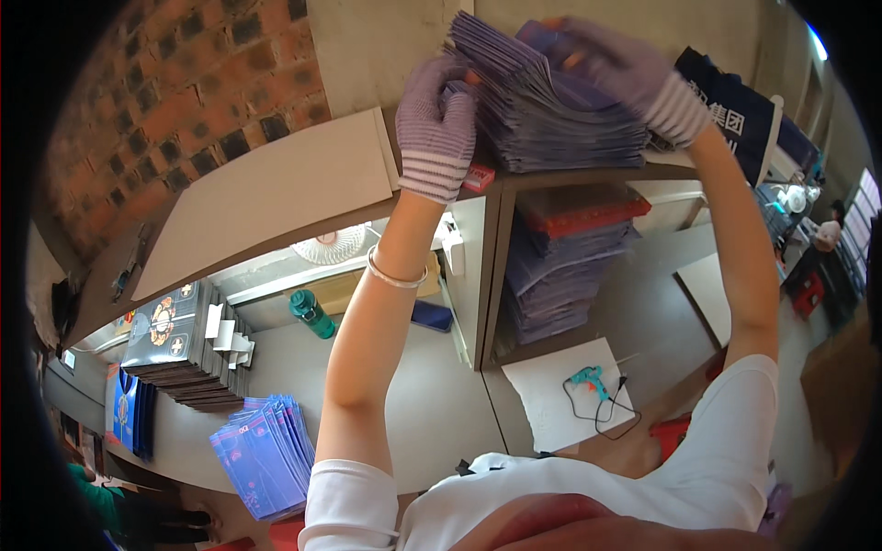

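Note:
High on a shelf top stands a thick stack of flat-folded purple paper bags (570, 133), its upper layers fanned and lifted on the left. My left hand (436, 115), in a lilac knit glove with a white striped cuff, is closed around the left edge of these upper bags. Over the right side of the pile is my right hand (620, 69), gloved alike and smeared by motion. Its fingers touch or hover by the topmost bag; whether they grip it I cannot tell. A small red box (478, 177) lies beside my left wrist.
Below are more stacked purple bags (556, 285) under a red piece, blue-purple bags (262, 459), and dark boxes (170, 335). A green bottle (312, 314), a dark blue phone-like thing (431, 316), and a teal glue gun (590, 380) on a white board also sit there. A cardboard sheet (276, 202) covers the shelf's left.

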Motion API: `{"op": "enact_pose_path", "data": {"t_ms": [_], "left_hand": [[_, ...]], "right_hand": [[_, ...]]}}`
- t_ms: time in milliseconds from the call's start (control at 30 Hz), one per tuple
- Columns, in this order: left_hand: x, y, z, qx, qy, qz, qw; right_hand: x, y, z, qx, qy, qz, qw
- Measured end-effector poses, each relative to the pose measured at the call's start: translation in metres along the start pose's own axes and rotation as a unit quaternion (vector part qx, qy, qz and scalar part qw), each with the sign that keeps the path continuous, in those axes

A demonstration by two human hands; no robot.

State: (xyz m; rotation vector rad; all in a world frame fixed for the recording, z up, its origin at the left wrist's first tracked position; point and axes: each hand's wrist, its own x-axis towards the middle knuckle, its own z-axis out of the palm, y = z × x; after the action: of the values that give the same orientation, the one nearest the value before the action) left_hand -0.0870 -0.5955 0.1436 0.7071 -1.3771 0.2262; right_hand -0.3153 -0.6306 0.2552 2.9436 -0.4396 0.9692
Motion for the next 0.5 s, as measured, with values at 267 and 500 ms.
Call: {"op": "enact_pose_path", "data": {"t_ms": [267, 500], "left_hand": [[0.021, -0.044, -0.004, -0.045, 0.046, -0.023, 0.998], [0.097, -0.015, 0.012, 0.057, -0.086, -0.402, 0.91]], "right_hand": [[-0.039, 0.146, -0.037, 0.24, 0.104, 0.212, 0.942], [-0.015, 0.238, 0.034, 0.918, -0.19, -0.044, 0.345]]}}
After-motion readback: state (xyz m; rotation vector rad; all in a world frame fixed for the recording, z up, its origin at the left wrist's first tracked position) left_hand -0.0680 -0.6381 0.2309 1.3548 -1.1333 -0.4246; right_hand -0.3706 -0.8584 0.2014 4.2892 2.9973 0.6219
